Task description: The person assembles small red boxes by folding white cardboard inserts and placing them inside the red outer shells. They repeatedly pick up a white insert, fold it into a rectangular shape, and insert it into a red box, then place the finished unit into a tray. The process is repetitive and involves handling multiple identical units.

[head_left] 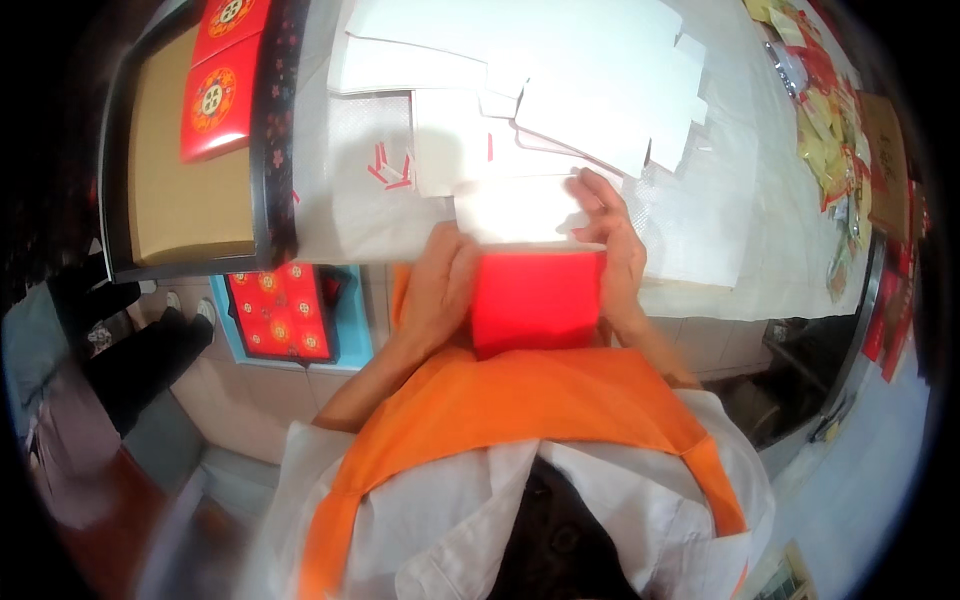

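A small red cardboard box with a white inner panel is held upright at the table's near edge, close to my orange apron. My left hand grips its left side, the fingers curled in against the edge. On the right side, my right hand holds the box with bent fingers at the white panel's corner. The underside of the box and the thumbs' exact contact are hard to make out. Beyond it lie flat white cardboard blanks, stacked loosely and overlapping.
Small red strips lie on the white-covered table. At left, a dark-rimmed tray holds finished-looking red boxes. Wrapped packets are heaped at right. Below, a blue crate contains a patterned red box. Another person's legs show at left.
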Action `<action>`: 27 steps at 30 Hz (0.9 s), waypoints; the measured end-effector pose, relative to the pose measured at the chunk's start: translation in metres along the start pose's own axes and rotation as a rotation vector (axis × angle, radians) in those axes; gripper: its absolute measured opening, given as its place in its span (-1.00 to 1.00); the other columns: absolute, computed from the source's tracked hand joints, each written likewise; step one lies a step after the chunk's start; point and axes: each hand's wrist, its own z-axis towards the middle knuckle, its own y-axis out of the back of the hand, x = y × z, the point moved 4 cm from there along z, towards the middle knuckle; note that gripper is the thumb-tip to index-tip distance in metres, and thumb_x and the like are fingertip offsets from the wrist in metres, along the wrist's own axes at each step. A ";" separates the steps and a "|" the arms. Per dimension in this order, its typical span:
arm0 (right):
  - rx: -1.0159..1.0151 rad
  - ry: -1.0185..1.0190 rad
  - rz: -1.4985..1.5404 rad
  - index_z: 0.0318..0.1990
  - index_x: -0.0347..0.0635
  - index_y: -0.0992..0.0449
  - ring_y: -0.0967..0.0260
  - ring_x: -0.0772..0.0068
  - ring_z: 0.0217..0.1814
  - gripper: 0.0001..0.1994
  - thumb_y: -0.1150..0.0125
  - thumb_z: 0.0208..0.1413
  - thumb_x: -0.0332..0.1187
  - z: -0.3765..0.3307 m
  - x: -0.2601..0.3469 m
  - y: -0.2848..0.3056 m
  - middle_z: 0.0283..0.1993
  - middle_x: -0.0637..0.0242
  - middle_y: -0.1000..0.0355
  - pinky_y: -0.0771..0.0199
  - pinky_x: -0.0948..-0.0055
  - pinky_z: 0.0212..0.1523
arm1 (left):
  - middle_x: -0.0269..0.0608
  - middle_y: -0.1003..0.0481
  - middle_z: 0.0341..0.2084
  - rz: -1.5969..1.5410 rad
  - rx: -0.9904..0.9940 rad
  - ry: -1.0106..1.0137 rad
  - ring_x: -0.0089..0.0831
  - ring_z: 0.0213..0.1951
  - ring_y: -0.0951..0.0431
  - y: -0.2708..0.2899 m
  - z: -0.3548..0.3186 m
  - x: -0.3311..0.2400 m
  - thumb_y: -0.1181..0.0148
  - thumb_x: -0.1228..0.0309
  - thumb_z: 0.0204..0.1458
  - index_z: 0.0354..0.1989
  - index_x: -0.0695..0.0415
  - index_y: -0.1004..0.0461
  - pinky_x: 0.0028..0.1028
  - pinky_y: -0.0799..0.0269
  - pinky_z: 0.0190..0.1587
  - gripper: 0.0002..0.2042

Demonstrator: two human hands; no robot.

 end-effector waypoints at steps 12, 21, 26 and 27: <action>-0.263 -0.297 0.258 -0.18 -0.27 -0.22 -0.26 0.43 -0.06 -0.86 0.16 0.09 -0.60 -0.015 0.001 -0.018 -0.08 0.16 -0.28 -0.30 0.42 -0.02 | -0.11 -0.38 -0.27 -0.410 -0.291 0.053 -0.46 -0.19 -0.38 -0.004 0.001 -0.010 -0.06 0.59 -0.02 -0.23 0.19 -0.19 -0.52 -0.25 -0.06 -0.78; -0.154 -0.355 0.250 -0.20 -0.27 -0.28 -0.23 0.49 -0.08 -0.88 0.04 0.11 -0.51 -0.014 0.000 -0.020 -0.14 0.22 -0.34 -0.25 0.48 -0.02 | -0.23 -0.42 -0.34 -0.112 -0.171 0.162 -0.49 -0.25 -0.42 -0.006 0.014 -0.027 -0.16 0.49 -0.08 -0.23 0.24 -0.33 -0.56 -0.31 -0.14 -0.76; -0.157 -0.360 0.229 -0.28 -0.27 -0.32 -0.24 0.53 -0.10 -0.95 0.04 0.13 -0.50 -0.013 -0.003 -0.018 -0.14 0.24 -0.36 -0.24 0.50 -0.04 | -0.25 -0.41 -0.26 -0.157 -0.093 0.118 -0.52 -0.19 -0.38 -0.003 0.010 -0.025 -0.11 0.53 -0.02 -0.32 0.24 -0.38 -0.58 -0.26 -0.09 -0.90; -0.147 -0.359 0.228 -0.29 -0.27 -0.32 -0.24 0.54 -0.10 -0.95 0.04 0.13 -0.50 -0.014 -0.004 -0.018 -0.15 0.24 -0.36 -0.24 0.50 -0.04 | -0.24 -0.42 -0.26 -0.159 -0.100 0.124 -0.52 -0.19 -0.38 -0.002 0.008 -0.022 -0.11 0.53 -0.01 -0.34 0.25 -0.39 -0.58 -0.26 -0.09 -0.91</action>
